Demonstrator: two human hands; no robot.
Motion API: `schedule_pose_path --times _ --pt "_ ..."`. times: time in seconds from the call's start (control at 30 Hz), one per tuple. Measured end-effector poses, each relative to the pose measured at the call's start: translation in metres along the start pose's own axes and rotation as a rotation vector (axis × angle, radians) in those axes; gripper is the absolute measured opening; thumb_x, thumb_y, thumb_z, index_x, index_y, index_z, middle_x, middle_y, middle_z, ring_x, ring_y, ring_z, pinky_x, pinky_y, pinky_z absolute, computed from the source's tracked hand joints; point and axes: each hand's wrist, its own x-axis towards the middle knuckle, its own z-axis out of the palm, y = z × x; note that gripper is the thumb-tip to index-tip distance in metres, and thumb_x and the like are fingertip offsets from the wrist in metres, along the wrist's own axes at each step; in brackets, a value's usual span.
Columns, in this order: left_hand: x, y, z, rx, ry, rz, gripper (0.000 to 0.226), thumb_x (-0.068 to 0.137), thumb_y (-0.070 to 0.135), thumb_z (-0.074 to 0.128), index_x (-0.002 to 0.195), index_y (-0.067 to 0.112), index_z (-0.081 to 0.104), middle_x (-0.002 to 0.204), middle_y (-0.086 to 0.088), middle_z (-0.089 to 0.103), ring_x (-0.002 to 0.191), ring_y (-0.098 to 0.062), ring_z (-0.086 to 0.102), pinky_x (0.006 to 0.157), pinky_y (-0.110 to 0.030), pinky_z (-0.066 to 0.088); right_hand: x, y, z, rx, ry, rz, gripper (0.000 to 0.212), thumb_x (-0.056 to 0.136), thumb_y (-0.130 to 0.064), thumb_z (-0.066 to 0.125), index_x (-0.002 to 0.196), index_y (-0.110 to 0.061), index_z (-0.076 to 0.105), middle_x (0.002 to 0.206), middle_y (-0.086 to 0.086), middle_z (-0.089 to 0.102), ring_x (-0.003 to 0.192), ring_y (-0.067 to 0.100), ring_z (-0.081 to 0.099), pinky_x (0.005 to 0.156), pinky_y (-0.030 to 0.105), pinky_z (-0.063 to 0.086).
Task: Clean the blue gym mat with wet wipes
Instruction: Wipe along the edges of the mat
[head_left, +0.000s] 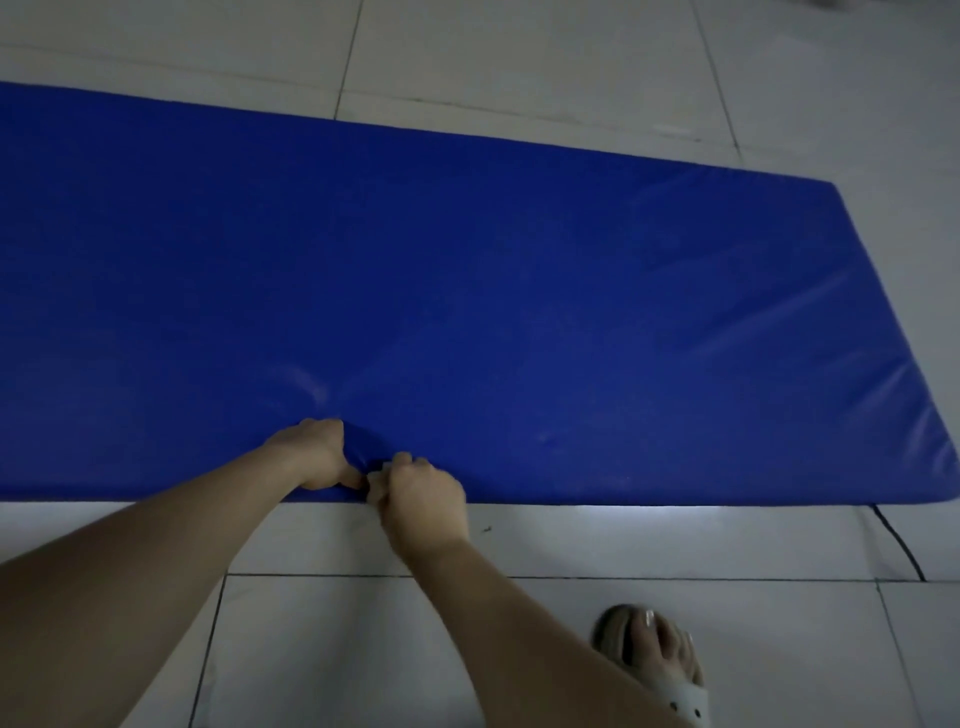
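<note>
A: You had the blue gym mat (519, 286) lying flat on the floor (571, 545), its near edge toward you.
B: Your left hand (311, 452) bunched that edge while your right hand (423, 493) pinched it just beside, probably to steady it.

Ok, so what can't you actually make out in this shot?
Head view:
- Mat: left end cut off by the frame edge.
- Left hand: fingers hidden in the mat fold it grips.
- Right hand: what it pinches, wipe or mat, is hidden by its own fingers.
- Foot: cut off at the bottom edge.
</note>
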Motion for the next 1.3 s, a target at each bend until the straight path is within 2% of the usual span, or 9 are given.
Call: schedule_pose_path --times 0.13,0.27,0.43,0.6,0.7,0.8,1.03,1.17,1.3 --pt "-0.001 -0.002 -0.001 -0.039 -0.017 0.012 0.045 0.08 0.056 0.078 0.089 0.026 0.045 0.098 0.004 0.055 0.083 -0.013 0.054 0.063 -0.027 0.042 -0.022 0.088 -0.027 -0.074 0.025 0.137 0.02 0.103 -0.043 0.044 0.103 -0.026 0.056 0.101 0.001 0.058 0.084 0.022 0.061 0.064 0.032 0.043" --pt "-0.003 -0.003 0.001 -0.056 0.001 0.024 0.044 0.081 0.055 0.078 0.087 0.028 0.043 0.096 0.006 0.054 0.08 -0.01 0.052 0.058 -0.026 0.039 -0.056 0.179 -0.047 -0.011 0.182 0.47 0.033 0.096 -0.052 0.05 0.09 -0.021 0.043 0.088 -0.001 0.061 0.082 0.023 0.065 0.065 0.031 0.043" --pt "-0.003 -0.004 0.002 -0.024 0.039 0.028 0.045 0.081 0.057 0.076 0.086 0.027 0.043 0.095 0.005 0.053 0.08 -0.011 0.052 0.059 -0.026 0.039 -0.063 0.189 -0.04 0.114 0.28 0.561 0.03 0.101 -0.046 0.047 0.092 -0.018 0.049 0.085 0.001 0.065 0.075 0.018 0.062 0.068 0.037 0.055" --pt "0.0 -0.004 0.002 -0.006 0.023 0.026 0.047 0.08 0.059 0.076 0.087 0.027 0.043 0.097 0.005 0.054 0.083 -0.013 0.053 0.066 -0.028 0.045 -0.032 0.106 -0.012 0.223 0.239 0.379 0.016 0.1 -0.033 0.05 0.093 -0.019 0.049 0.087 -0.003 0.062 0.085 0.023 0.064 0.062 0.027 0.034" --pt "0.001 -0.003 0.002 0.018 0.038 0.018 0.05 0.079 0.061 0.075 0.091 0.024 0.045 0.097 0.003 0.055 0.086 -0.016 0.056 0.072 -0.032 0.049 -0.007 0.031 0.005 0.214 0.035 0.134 0.007 0.095 -0.014 0.052 0.099 -0.015 0.057 0.103 0.01 0.064 0.09 0.03 0.064 0.072 0.032 0.044" --pt "0.002 -0.003 0.003 0.028 0.041 0.003 0.043 0.084 0.049 0.072 0.103 0.017 0.051 0.095 -0.001 0.056 0.081 -0.018 0.056 0.068 -0.031 0.045 0.003 -0.018 0.017 0.233 -0.033 -0.011 0.008 0.096 -0.009 0.051 0.099 -0.007 0.058 0.098 0.015 0.064 0.083 0.034 0.064 0.068 0.039 0.049" --pt "0.001 -0.006 0.003 -0.046 0.036 0.033 0.049 0.078 0.057 0.079 0.093 0.023 0.047 0.098 0.001 0.056 0.086 -0.017 0.056 0.07 -0.031 0.047 0.0 0.042 -0.008 -0.043 0.121 -0.15 0.022 0.096 -0.02 0.057 0.082 -0.025 0.041 0.076 0.006 0.061 0.06 0.026 0.061 0.044 0.033 0.044" --pt "0.0 -0.006 0.003 -0.082 0.016 0.047 0.045 0.079 0.055 0.08 0.093 0.026 0.048 0.101 0.004 0.057 0.089 -0.015 0.057 0.076 -0.03 0.051 -0.02 0.123 -0.028 0.038 0.209 0.158 0.025 0.102 -0.047 0.042 0.093 -0.028 0.056 0.068 -0.009 0.058 0.054 0.01 0.054 0.047 0.025 0.042" --pt "0.002 -0.005 0.003 -0.079 0.02 0.049 0.043 0.079 0.054 0.079 0.092 0.026 0.049 0.098 0.004 0.057 0.085 -0.014 0.056 0.068 -0.029 0.047 -0.052 0.188 -0.039 0.023 0.262 0.513 0.036 0.098 -0.05 0.037 0.086 -0.018 0.049 0.082 0.002 0.065 0.065 0.015 0.054 0.062 0.033 0.05"
